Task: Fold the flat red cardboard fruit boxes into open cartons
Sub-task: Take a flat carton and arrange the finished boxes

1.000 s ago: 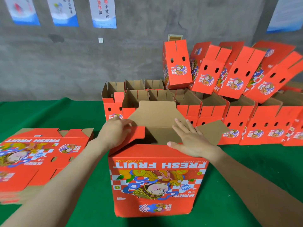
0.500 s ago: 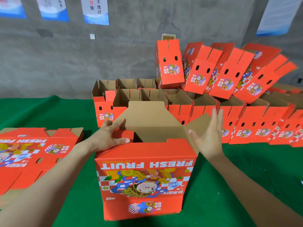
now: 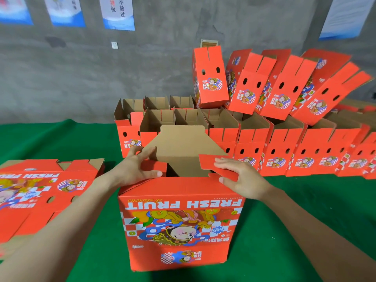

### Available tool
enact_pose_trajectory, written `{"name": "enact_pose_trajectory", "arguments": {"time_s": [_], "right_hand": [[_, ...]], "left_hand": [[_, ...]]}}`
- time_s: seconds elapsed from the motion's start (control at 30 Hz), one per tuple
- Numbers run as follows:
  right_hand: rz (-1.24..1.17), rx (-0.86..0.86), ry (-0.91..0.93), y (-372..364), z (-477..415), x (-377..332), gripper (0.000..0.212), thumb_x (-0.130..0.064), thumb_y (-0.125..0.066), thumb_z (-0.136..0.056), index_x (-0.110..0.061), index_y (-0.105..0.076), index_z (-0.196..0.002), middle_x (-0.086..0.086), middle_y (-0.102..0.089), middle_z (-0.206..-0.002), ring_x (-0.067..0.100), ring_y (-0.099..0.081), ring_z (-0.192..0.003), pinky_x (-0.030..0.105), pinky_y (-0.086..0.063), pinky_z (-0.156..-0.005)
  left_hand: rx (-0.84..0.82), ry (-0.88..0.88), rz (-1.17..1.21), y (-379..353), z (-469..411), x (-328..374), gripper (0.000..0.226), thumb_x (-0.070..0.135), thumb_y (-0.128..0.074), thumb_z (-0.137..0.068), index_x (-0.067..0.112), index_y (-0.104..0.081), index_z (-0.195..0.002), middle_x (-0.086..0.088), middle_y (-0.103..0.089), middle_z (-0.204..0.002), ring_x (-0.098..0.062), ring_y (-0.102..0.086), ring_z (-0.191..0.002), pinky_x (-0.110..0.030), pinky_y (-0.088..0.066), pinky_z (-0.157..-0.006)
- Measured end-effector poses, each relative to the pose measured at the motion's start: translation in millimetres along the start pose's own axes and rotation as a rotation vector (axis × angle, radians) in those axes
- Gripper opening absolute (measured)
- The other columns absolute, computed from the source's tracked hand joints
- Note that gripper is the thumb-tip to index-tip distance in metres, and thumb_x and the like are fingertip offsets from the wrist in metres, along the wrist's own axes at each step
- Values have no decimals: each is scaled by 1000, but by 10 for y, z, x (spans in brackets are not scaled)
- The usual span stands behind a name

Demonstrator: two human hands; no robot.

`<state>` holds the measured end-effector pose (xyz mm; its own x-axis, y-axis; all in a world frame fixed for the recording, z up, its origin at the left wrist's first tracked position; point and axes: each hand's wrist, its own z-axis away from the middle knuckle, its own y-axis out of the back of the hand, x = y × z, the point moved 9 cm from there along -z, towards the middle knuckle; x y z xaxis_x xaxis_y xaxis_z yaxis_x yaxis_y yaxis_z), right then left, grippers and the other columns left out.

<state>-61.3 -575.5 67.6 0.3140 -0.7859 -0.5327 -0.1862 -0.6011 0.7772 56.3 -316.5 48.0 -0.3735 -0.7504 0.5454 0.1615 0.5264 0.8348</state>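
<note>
A red "FRESH FRUIT" carton (image 3: 183, 220) stands upright on the green table (image 3: 295, 224) right in front of me, its print upside down to me. Its brown rear flap (image 3: 183, 145) stands up. My left hand (image 3: 134, 169) rests with straight fingers on the left side flap (image 3: 157, 166), which is folded inward. My right hand (image 3: 242, 178) pinches the right side flap (image 3: 211, 164) between fingers and thumb, and it slants inward over the opening.
A stack of flat red boxes (image 3: 40, 190) lies at my left. Several folded open cartons (image 3: 284, 143) stand in rows behind, with more cartons (image 3: 284, 84) leaning on top against the grey wall. Green cloth shows at the near right.
My right hand left the outspread right flap's inner side and now holds that flap turned inward over the opening. The left hand stays on the left flap. The camera view shifted slightly.
</note>
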Motion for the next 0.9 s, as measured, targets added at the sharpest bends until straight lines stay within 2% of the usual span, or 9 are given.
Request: {"name": "enact_pose_trajectory", "arguments": {"time_s": [0.17,0.3,0.37,0.47,0.57,0.63,0.7,0.8,0.9], "right_hand": [[-25,28,-15,58,33,29,18,-17,-61,-92,-8,-75,-101,0,-66,-119,0,-52,-113,3,-28,-98],[-122,189,-80,185,36,82,18,-1,-62,-88,-2,-76,-77,6,-74,-93,9,-66,-89,23,-47,-90],[-192,250,-128,211,18,111,17,-4,-63,-88,-6,-73,-75,3,-73,-83,17,-66,-83,23,-48,-80],[-240,361,-151,229,12,101,17,-10,-62,-91,-16,-63,-75,-7,-62,-72,-1,-55,-68,9,-39,-63],[-201,445,-148,272,4,100,13,-21,-57,-94,-16,-56,-82,-7,-55,-82,0,-50,-79,11,-35,-69],[-141,329,-197,190,-71,162,12,-28,-58,-93,-17,-61,-96,-5,-55,-106,8,-47,-104,21,-32,-86],[-178,80,-275,-20,-122,244,30,-36,-60,-91,-24,-58,-119,-8,-47,-128,6,-38,-119,26,-28,-96],[-238,-144,-374,-167,-135,303,53,-40,-66,-85,-35,-47,-134,-11,-35,-138,8,-34,-125,30,-29,-97],[-157,-243,-419,-193,-181,325,71,-38,-73,-80,-37,-38,-141,-8,-33,-135,9,-35,-117,28,-31,-94]], "left_hand": [[106,-142,82,122,22,212,82,39,-79,-70,24,-43,-141,5,-30,-143,-12,-34,-129,-22,-26,-103],[201,-249,181,208,86,324,60,17,-81,-72,39,-46,-115,9,-51,-111,4,-52,-96,-10,-36,-84],[233,-262,215,220,112,314,58,2,-75,-77,38,-41,-109,11,-56,-96,6,-57,-89,-6,-39,-77],[249,-293,178,251,150,331,40,-11,-64,-79,27,-56,-90,2,-62,-87,-12,-59,-86,-22,-45,-84],[191,-184,231,215,138,269,44,-15,-51,-81,26,-64,-74,-4,-63,-102,-13,-56,-97,-27,-42,-89],[131,-89,338,172,128,234,32,-1,-52,-87,22,-69,-73,-3,-61,-116,-9,-49,-114,-23,-33,-93],[39,-34,362,105,98,227,17,36,-64,-87,21,-69,-81,0,-62,-117,-8,-49,-118,-21,-33,-91],[-88,69,132,-18,71,183,52,56,-75,-67,29,-54,-106,6,-59,-105,-5,-56,-92,-15,-39,-70],[-83,119,-57,-30,10,195,82,57,-77,-66,27,-42,-134,0,-51,-127,-17,-53,-113,-27,-43,-93]]}}
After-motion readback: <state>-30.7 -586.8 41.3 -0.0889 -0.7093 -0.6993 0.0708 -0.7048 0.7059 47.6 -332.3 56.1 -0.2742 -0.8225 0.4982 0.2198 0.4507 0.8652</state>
